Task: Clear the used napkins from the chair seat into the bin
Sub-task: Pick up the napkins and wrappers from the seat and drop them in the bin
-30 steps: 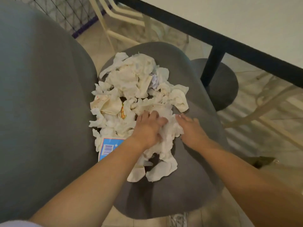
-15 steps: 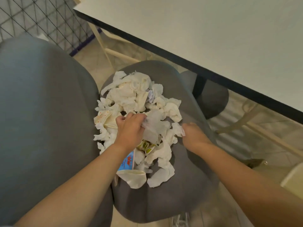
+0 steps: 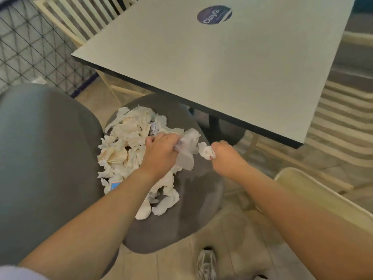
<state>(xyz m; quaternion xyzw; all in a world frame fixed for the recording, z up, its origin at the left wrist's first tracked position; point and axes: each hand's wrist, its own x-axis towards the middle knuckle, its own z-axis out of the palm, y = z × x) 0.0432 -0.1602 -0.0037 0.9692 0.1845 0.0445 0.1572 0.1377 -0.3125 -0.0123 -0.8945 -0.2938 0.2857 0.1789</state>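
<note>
Left hand [image 3: 161, 152] grips a crumpled translucent wad, our right hand [image 3: 224, 156] pinches one stained white napkin [image 3: 205, 151], while the napkin heap [image 3: 129, 144] on the grey chair seat [image 3: 191, 199] lies nearer our left; the bin seems out of view.

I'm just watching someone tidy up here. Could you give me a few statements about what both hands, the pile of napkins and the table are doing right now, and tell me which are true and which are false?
1. The left hand grips a bunch of crumpled napkins. True.
2. The right hand is empty. False: it pinches a small stained napkin wad.
3. Most of the napkin pile lies on the grey chair seat. True.
4. A bin stands beside the chair. False: no bin is in view.
5. The table top is covered with napkins. False: it bears only a round dark sticker.
</note>
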